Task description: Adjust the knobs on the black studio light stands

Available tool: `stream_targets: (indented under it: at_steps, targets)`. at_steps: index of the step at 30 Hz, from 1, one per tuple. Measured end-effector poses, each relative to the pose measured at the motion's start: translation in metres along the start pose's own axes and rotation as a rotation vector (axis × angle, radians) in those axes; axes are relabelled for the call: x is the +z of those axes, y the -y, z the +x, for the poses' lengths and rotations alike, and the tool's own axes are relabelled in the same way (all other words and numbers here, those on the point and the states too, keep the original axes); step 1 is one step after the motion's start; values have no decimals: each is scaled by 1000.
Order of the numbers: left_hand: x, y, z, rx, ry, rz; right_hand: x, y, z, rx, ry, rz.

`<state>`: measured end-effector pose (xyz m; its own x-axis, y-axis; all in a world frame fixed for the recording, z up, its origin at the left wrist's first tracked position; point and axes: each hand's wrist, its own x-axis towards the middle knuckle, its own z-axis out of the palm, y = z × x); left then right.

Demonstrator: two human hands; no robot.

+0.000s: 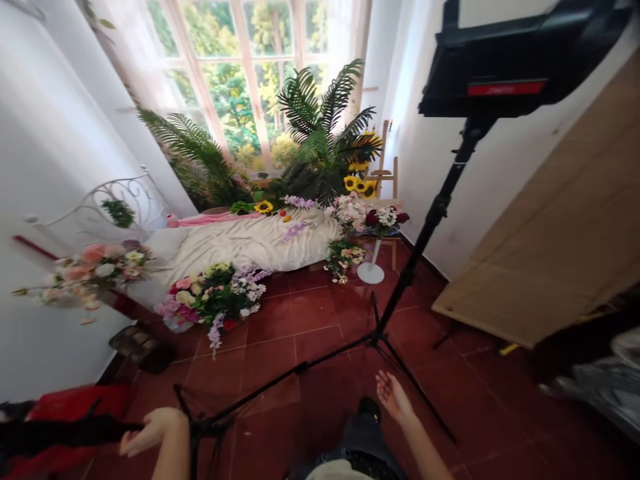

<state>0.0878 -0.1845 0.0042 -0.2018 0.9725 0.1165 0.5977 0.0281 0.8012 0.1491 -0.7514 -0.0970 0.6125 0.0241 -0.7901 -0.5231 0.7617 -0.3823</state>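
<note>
At the lower left, my left hand (157,430) has its fingers curled around the thin end of a black pole, which looks like part of a light stand (70,430) running off to the left edge. My right hand (394,397) is held out over the floor, palm turned up, fingers loosely apart and nothing in them. Just beyond it stands a tall black light stand (423,243) with its legs spread. A large black studio light (490,60) with a red label tops this stand, at the upper right.
Thin tripod legs (260,395) cross the red tile floor (310,320). Ahead are a draped bed (240,243), flower bunches (215,297), palm leaves (320,127) and a white pedestal (371,273). A brown panel (545,220) leans at right; a red bag (80,407) lies at left.
</note>
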Motion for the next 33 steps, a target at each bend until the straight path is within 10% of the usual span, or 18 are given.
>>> stream_targets:
  at_steps: [3,12,19,26,33]
  targets:
    - [37,-6,-98,-155,-23,-63,-1,63,6,4,54,138]
    - [100,-129,-378,29,1043,-524,60,250,13,-200,410,121]
    - [104,-245,-582,446,1691,-750,101,329,20,-117,617,122]
    - [99,-292,-725,665,1738,-895,100,362,35,-75,633,-16]
    - [112,-299,-752,543,1620,-728,98,374,41,84,639,182]
